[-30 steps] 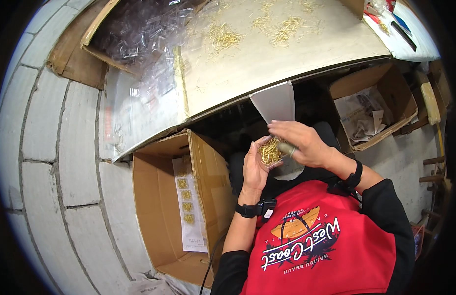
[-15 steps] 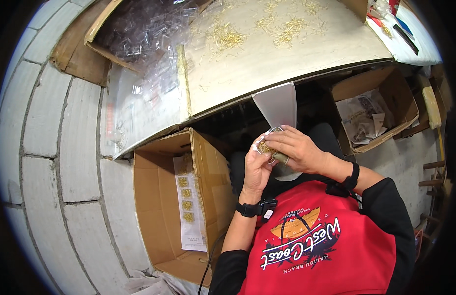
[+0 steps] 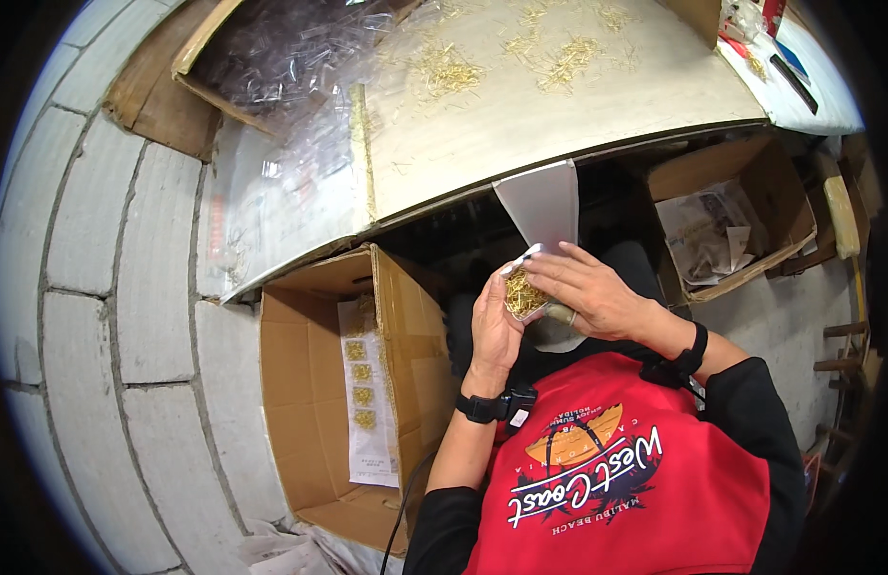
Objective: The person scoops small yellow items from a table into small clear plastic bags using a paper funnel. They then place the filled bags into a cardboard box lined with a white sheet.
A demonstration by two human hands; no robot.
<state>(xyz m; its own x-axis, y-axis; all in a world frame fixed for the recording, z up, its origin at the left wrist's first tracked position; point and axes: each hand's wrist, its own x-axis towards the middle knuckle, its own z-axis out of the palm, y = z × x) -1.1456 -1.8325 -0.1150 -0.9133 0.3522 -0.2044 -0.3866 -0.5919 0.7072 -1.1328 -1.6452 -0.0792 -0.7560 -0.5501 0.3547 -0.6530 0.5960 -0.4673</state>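
Both my hands meet in front of my body around a small clear plastic box [image 3: 526,296] filled with thin gold-coloured pins. My left hand [image 3: 496,331] grips its left side, thumb up along the edge. My right hand [image 3: 594,295] holds the right side, its long fingers lying across the top and partly hiding the box. A tan cover sits on the right thumb. Below the table edge, a whitish tapered chute [image 3: 542,206] ends just beyond my fingertips.
The table [image 3: 444,153] carries loose piles of gold pins [image 3: 450,75] and a heap of clear plastic boxes [image 3: 295,86]. An open carton [image 3: 314,431] at left holds a paper strip with several filled boxes. Another carton [image 3: 731,220] with papers stands at right.
The box has tipped so its pin-filled inside shows more fully. My right fingers have straightened and spread across its right part. The view has shifted slightly.
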